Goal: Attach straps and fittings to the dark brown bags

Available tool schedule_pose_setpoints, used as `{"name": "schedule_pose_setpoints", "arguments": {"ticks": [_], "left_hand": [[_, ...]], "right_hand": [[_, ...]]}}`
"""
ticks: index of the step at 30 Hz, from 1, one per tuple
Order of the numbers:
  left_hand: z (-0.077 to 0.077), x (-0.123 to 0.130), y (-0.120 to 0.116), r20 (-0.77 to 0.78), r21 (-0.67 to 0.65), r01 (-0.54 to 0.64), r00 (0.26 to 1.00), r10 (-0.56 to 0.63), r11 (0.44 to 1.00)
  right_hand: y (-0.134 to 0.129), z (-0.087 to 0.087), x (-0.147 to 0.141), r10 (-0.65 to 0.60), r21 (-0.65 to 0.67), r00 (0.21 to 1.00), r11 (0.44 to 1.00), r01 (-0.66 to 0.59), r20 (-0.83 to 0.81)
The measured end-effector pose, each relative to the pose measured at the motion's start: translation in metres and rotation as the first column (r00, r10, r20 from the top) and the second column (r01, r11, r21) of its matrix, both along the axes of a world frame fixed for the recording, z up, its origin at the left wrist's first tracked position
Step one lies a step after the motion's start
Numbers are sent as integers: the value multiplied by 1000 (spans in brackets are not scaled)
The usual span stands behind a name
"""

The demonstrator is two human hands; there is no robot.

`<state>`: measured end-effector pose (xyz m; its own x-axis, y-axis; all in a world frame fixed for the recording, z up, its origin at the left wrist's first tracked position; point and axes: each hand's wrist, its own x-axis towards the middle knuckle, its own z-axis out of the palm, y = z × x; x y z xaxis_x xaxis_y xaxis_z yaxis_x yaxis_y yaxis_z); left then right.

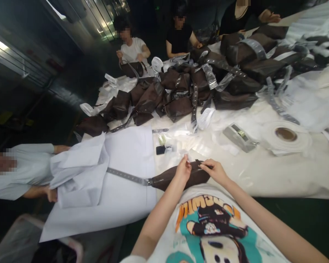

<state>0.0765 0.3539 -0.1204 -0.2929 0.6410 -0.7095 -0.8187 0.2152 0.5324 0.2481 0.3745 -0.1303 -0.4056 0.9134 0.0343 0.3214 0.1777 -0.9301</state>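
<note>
A dark brown bag (167, 176) lies on its side at the table edge, close against my body. Its strap (127, 175), grey-wrapped and dotted with eyelets, runs left over white sheets. My left hand (183, 170) is above the bag's middle, fingers pinched together; what they hold, if anything, is too small to make out. At the bag's right end, my right hand (214, 171) has thumb and fingers closed on its upper edge, beside a small dark tab (199, 161).
Many similar brown bags (178, 106) are heaped across the table's far side. A tape dispenser (239, 136), a large white roll (286, 137) and a small white fan (205, 118) stand beyond my hands. White sheets (128, 153) cover the left end, where a person handles them. Other people sit opposite.
</note>
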Motion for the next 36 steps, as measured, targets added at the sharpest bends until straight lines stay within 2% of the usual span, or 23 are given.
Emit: {"name": "schedule_pose_setpoints", "arguments": {"ticks": [3,7,13,23,32,36], "left_hand": [[3,4,3,88,-21,-37,995,38,999],[6,8,4,175,-32,-56,983,61,998],[7,10,2,176,-11,-19,984,20,1000],[9,14,-2,177,5,36,984,-36,999],[10,11,-2,197,-35,-12,980,19,999],[6,11,-2,197,-37,-23,980,30,999]], "right_hand": [[1,3,-2,84,70,994,994,-89,70],[3,8,-6,81,81,987,992,-93,139],[4,12,-9,85,64,983,993,-97,165],[2,9,-8,-19,55,972,998,7,236],[4,0,-3,24,111,979,993,-48,204],[3,-3,-2,5,112,982,993,-26,188]]}}
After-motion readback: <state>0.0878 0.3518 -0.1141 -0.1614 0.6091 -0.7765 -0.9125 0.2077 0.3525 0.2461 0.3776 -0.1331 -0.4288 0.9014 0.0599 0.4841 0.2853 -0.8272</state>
